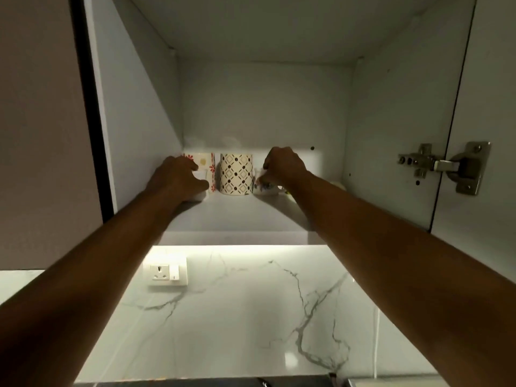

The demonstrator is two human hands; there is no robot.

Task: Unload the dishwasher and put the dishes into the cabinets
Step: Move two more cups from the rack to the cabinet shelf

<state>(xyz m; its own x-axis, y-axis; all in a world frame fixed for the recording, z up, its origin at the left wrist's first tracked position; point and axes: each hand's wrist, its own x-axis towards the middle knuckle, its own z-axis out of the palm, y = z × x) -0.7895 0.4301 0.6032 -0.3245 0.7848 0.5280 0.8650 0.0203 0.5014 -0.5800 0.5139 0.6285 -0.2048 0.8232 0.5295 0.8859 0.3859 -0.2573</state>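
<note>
Three patterned ceramic mugs stood on the white cabinet shelf (237, 210) above a veined marble backsplash (251, 317). Her left hand (178, 177) gripped the red-flowered mug (205, 163); her right hand (284, 166) pinched the small floral mug (264, 187).

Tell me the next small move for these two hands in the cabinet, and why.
Probably let go of both mugs and draw the hands back. The left hand and the right hand each hold a mug that seems already set on the shelf, flanking the diamond-patterned mug.
</note>
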